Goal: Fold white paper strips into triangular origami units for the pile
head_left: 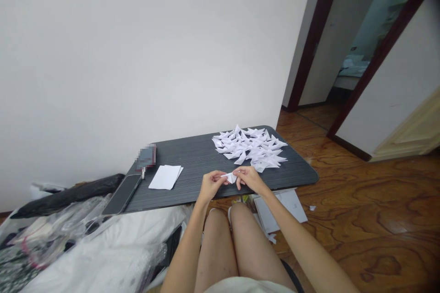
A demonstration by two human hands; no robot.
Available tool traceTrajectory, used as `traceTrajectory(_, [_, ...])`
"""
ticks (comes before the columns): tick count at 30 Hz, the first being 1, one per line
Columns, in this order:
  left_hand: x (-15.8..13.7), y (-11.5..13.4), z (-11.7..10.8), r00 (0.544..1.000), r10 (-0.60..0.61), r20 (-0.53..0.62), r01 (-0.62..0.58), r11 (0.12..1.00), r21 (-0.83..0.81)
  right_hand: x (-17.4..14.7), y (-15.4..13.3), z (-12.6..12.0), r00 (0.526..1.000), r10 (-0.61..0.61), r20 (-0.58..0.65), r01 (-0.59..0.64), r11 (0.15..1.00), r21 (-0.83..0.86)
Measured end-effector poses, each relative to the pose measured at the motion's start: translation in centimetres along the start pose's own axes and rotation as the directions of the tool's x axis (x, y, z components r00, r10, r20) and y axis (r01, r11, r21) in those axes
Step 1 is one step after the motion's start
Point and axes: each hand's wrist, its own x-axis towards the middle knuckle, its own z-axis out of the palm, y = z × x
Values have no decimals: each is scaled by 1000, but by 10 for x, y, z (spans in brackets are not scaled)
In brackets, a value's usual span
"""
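Between my two hands is a small piece of folded white paper [231, 177], held just above the near edge of the dark table. My left hand [213, 184] pinches its left side between thumb and fingers. On the right side, my right hand [249, 178] grips it the same way, with the lower fingers curled. Beyond my right hand lies a heap of folded white paper boats [249, 146], points sticking up. A short stack of flat white paper sheets [166, 177] rests to the left of my left hand.
The dark table [192, 155] stands against a white wall. On its left end lie a tablet-like dark device [123, 193] and a pixelated object [146, 155]. Plastic-wrapped bags [82, 219] fill the lower left. A white box [282, 208] sits under the table on the wooden floor.
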Motion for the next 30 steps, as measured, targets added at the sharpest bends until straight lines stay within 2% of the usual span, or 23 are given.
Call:
traceTrajectory(8, [-2,3,2,1000,-23,8,24,999,-49,-2,-5,4,1000,9,-1,-9,999,-38])
traceTrajectory(12, [-2,0,4,999,-48,24,49,997,-58,-1,-5,5,1000,24,9,-23,993,-113])
traceTrajectory(18, [-1,-1,6,992,-104,70,113,984,-135,0,1,2,999,5,-46,-14,983,-182])
traceTrajectory(25, [-3,3,4,993,-47,110,44,999,27,-3,-5,5,997,-8,79,28,967,-254])
traceTrajectory(28, [-5,-2,4,993,-52,105,47,998,41,-2,-3,6,991,0,133,28,978,-207])
traceTrajectory(30, [-5,-5,3,995,-53,86,50,998,41,1,1,5,994,12,110,2,991,-130])
